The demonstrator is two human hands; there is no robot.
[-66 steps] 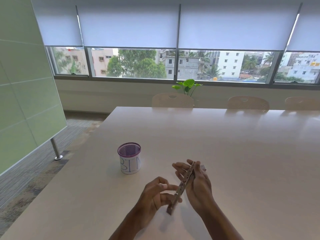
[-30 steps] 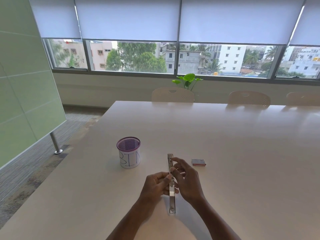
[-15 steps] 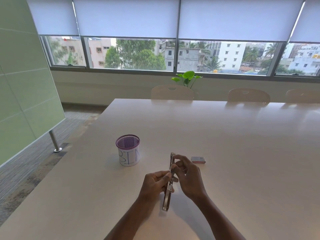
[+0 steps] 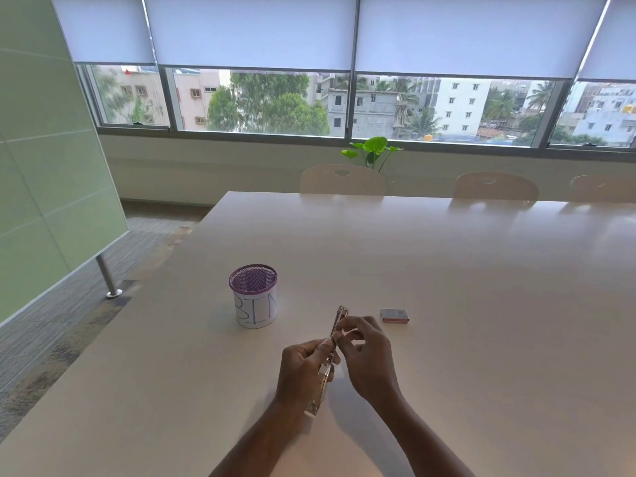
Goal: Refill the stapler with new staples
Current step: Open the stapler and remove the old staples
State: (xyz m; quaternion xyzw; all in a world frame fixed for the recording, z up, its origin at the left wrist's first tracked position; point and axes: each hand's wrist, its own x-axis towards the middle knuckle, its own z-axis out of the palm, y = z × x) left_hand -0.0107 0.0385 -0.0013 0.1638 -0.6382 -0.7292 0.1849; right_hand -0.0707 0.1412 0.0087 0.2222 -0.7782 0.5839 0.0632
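Observation:
A long metal stapler (image 4: 323, 376), folded out almost straight, is held edge-on above the white table (image 4: 447, 304). My left hand (image 4: 303, 368) grips its middle from the left. My right hand (image 4: 366, 352) has its fingertips pinched against the stapler's upper half; whether staples lie between them is too small to tell. A small staple box (image 4: 394, 315) with a red edge lies flat on the table just right of the hands, apart from them.
A purple-rimmed mesh cup (image 4: 253, 295) wrapped in paper marked "BIN" stands left of the hands. Chairs (image 4: 342, 179) line the far table edge, with a green plant (image 4: 373, 151) behind. A green glass board (image 4: 51, 173) stands at the left.
The stapler swung from leaning right to upright, then tilted with its lower end toward me. My right hand moved off the staple box, which now shows, and onto the stapler's upper part.

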